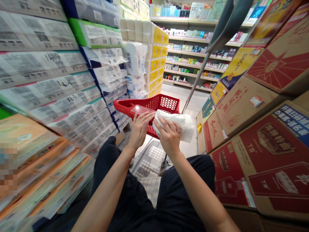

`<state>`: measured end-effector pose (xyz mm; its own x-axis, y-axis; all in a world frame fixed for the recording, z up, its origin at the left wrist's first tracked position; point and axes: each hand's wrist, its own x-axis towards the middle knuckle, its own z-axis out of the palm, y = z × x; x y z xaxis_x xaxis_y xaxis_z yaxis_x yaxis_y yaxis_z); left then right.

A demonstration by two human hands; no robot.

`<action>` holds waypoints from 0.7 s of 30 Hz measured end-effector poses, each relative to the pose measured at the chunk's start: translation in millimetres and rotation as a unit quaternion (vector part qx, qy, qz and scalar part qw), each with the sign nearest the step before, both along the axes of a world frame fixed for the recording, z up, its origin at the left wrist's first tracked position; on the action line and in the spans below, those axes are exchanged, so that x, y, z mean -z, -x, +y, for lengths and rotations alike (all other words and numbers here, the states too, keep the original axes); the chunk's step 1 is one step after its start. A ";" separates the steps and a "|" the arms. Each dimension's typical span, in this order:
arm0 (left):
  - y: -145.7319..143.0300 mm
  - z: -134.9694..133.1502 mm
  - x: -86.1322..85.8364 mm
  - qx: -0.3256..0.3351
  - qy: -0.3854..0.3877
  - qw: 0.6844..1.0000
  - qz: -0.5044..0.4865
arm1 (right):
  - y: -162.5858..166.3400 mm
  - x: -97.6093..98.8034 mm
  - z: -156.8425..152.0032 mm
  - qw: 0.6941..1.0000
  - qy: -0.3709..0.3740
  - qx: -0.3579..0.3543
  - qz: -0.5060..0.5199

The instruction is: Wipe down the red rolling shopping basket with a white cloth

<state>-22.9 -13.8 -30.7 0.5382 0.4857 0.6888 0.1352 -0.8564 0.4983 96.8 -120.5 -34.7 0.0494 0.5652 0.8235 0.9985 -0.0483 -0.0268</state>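
Note:
A red plastic shopping basket (145, 102) with lattice walls stands in front of me, between my knees and the aisle. My left hand (139, 130) holds its near rim, fingers laid over the edge and thumb on the near side. Bunched under my right hand (169, 133) is a white cloth (187, 125), pressed against the same rim just right of my left hand. Part of the rim is hidden beneath the cloth. A slim metal pole (196, 79) with a grey handle (224, 27) rises behind the basket on the right.
Stacked paper packs (41, 67) line the left, with orange boxes (36, 154) lower down. Cardboard cartons (272, 135) are piled close on my right. Farther back are yellow tissue packs (156, 58) and shelves (190, 51) of small goods. A caster (164, 163) touches the tiled floor.

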 end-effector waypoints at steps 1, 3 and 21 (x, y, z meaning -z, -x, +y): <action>0.4 0.0 -0.4 0.002 0.000 1.000 0.000 | -5.1 1.3 -4.0 1.000 0.002 -0.010 -0.005; 1.1 -0.2 -1.4 0.005 -0.002 1.000 -0.001 | -21.3 5.8 -14.2 0.999 0.004 -0.036 -0.010; -1.2 -2.1 -2.3 0.000 0.011 1.000 -0.010 | -95.9 39.9 -22.5 0.874 -0.087 -0.234 0.417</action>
<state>-21.6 -15.8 -28.4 0.5243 0.5014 0.6883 0.1245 -0.8447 0.5205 192.6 -143.1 -74.6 0.4694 0.5539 0.6876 0.5378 0.4383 -0.7202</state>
